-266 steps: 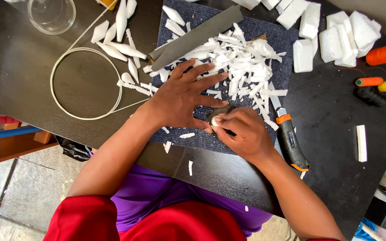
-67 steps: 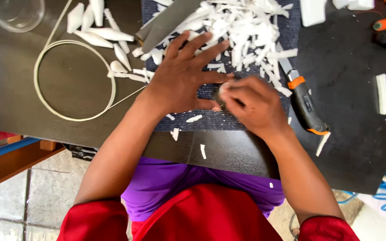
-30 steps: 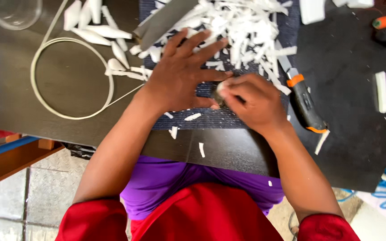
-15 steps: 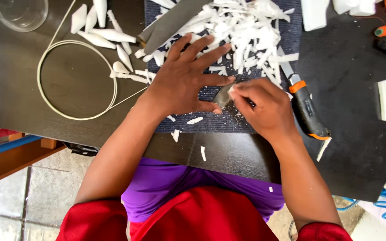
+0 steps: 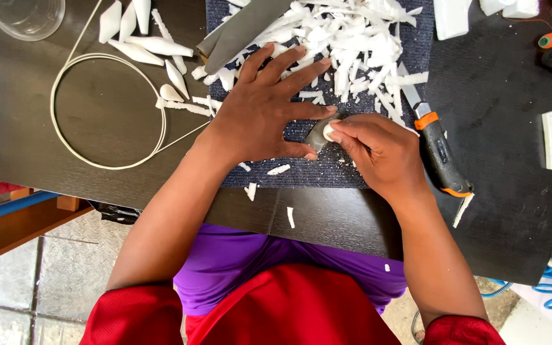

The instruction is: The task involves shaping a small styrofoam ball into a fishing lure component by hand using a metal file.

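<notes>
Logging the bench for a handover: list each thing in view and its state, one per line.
left hand: flat, fingers spread, on the dark blue mat
right hand: pinching a small white piece against a grey strip
orange-and-black utility knife: lying unheld, blade out
clear plastic cup: upright
white cane hoop: lying flat

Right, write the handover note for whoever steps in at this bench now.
Left hand: flat, fingers spread on the dark blue mat, pinning a small grey strip.
Right hand: pinches a small white piece against that strip.
Utility knife lies unheld, right of the right hand.
Done: white shavings heaped on the mat; shaped white petals beside the white wire ring.
Left: white blocks at the top edge remain uncut.
</notes>
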